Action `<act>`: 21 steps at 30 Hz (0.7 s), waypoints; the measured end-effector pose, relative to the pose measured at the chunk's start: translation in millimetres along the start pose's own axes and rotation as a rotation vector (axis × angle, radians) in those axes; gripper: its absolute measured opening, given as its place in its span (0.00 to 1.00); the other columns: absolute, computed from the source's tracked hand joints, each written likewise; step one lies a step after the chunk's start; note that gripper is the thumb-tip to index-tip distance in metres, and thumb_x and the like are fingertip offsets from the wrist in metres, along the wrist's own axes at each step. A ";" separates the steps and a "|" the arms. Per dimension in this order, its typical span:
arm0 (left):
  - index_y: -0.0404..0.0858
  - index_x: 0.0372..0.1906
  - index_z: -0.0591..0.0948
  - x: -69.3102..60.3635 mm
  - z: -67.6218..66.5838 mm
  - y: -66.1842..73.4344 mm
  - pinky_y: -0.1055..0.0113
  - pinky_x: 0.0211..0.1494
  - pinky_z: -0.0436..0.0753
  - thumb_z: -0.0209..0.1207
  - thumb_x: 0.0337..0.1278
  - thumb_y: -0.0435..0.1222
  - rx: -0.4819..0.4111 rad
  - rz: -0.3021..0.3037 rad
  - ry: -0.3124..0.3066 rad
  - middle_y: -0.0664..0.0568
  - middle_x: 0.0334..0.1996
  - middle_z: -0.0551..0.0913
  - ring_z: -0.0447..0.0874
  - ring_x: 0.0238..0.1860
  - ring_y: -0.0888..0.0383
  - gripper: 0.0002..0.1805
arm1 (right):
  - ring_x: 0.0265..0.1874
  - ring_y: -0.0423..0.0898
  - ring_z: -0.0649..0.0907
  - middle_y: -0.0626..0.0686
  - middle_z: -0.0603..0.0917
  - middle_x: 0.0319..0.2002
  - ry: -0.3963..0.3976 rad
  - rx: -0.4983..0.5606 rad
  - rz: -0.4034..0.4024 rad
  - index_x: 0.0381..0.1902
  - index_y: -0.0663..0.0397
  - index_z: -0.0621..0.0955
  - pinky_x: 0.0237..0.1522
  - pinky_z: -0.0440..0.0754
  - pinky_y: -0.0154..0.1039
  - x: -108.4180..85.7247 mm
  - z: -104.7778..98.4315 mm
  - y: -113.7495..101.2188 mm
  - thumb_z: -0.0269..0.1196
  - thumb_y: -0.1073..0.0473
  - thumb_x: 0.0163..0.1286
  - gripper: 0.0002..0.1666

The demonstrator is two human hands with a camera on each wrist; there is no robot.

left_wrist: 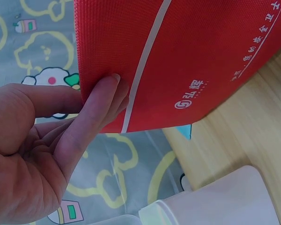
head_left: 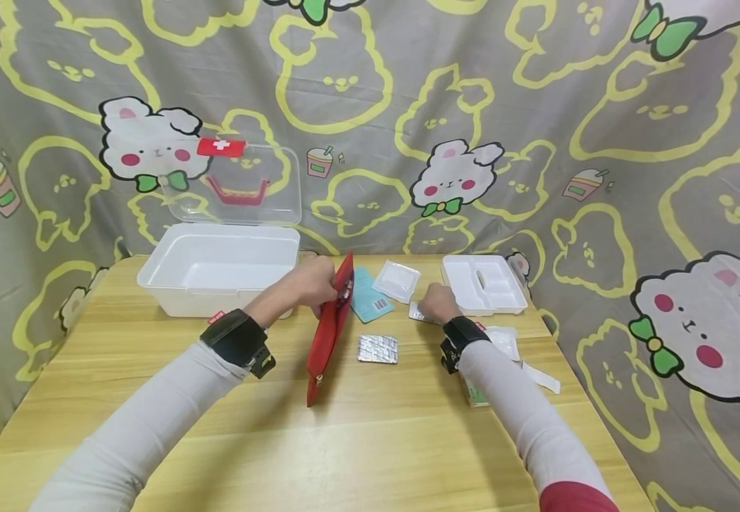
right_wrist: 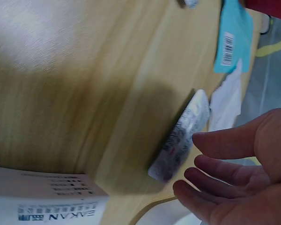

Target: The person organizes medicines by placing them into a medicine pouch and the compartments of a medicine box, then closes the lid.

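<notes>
My left hand [head_left: 314, 282] grips a red zip pouch [head_left: 326, 345] near its far end and holds it up on edge above the table. In the left wrist view, fingers lie against the pouch's printed face, which has white lettering and a pale stripe. Small contents show at its far, upper part. My right hand [right_wrist: 243, 173] is at a silver blister pack [right_wrist: 180, 140], its thumb tip at the pack's edge and the other fingertips by its lower end. Another silver blister pack [head_left: 378, 349] lies flat between the hands.
An open white first-aid box [head_left: 184, 300] stands back left, its clear lid raised. A blue packet [head_left: 370, 304] and a white packet [head_left: 398, 279] lie at the middle back. Back right is a compartment tray [head_left: 504, 288]; a small carton [head_left: 474, 393] sits beneath my right forearm.
</notes>
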State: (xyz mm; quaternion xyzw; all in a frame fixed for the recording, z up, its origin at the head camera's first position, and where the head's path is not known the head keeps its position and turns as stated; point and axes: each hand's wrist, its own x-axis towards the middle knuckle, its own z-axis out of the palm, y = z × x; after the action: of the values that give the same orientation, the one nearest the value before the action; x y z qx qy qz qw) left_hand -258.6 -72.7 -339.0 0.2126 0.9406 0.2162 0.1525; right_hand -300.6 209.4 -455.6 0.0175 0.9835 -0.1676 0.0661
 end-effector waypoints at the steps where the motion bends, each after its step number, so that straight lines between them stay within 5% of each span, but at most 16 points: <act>1: 0.37 0.12 0.77 -0.1 0.2 0.1 0.73 0.22 0.83 0.58 0.55 0.25 -0.004 0.001 0.000 0.48 0.13 0.84 0.87 0.15 0.59 0.17 | 0.30 0.56 0.78 0.61 0.82 0.29 0.002 0.000 0.003 0.19 0.58 0.75 0.36 0.81 0.48 -0.3 1.6 0.2 0.57 0.67 0.52 0.04; 12: 0.41 0.09 0.72 0.0 1.6 -0.7 0.72 0.22 0.83 0.57 0.55 0.25 -0.006 0.007 0.012 0.48 0.12 0.84 0.87 0.15 0.59 0.21 | 0.29 0.55 0.79 0.62 0.84 0.29 -0.001 -0.086 0.007 0.19 0.59 0.77 0.39 0.83 0.50 -1.0 12.9 -1.1 0.58 0.66 0.53 0.05; 15: 0.40 0.09 0.73 -0.2 2.1 -1.0 0.72 0.23 0.83 0.57 0.55 0.25 -0.001 0.014 0.018 0.48 0.12 0.84 0.87 0.15 0.60 0.20 | 0.32 0.56 0.82 0.64 0.86 0.33 -0.001 -0.073 0.055 0.26 0.62 0.79 0.39 0.84 0.51 -5.3 10.5 -2.9 0.59 0.64 0.54 0.05; 21: 0.38 0.11 0.77 -0.2 2.2 -0.1 0.74 0.21 0.81 0.57 0.55 0.25 0.013 0.012 0.018 0.49 0.13 0.84 0.87 0.15 0.60 0.18 | 0.46 0.65 0.84 0.71 0.84 0.44 0.011 -0.019 0.070 0.46 0.73 0.78 0.50 0.84 0.55 -12.5 7.3 -4.2 0.59 0.64 0.54 0.21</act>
State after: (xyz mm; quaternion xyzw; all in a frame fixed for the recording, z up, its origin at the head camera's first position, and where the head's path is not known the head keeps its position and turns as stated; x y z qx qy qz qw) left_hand -257.6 -72.1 -340.9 0.2172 0.9422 0.2127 0.1411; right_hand -287.5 202.9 -459.4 0.0523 0.9842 -0.1555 0.0668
